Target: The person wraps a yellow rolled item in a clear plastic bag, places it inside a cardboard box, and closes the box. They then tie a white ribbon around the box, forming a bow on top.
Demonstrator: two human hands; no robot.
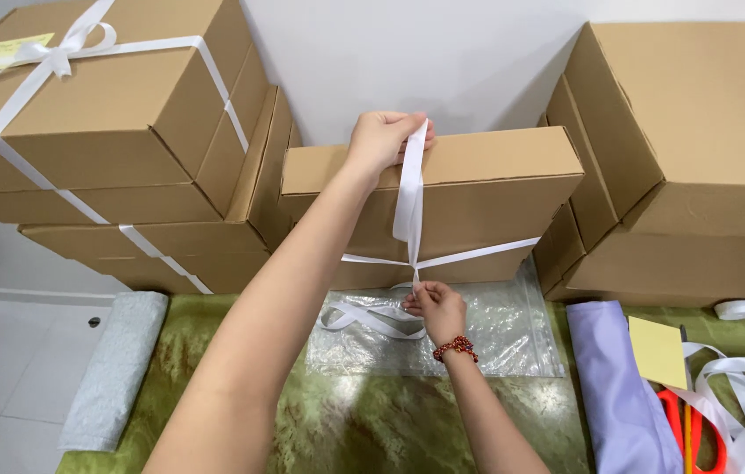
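Standing at twelve o'clock, the cardboard box (478, 189) looks stiff and light. You pull soft, slippery white ribbon (409, 197) taut over it: your left hand (383, 140) pinches it closed above, your right hand (434, 307) pinches the crossing at six o'clock below.

Left hand (383, 139) raised, arm stretched long and forward, bare forearm running diagonally up from lower left, fingers (415, 132) pinched closed. Right hand (436, 307) lower and nearer, wrist bent slightly, red bead bracelet (455, 348) on it, fingertips pinched together.
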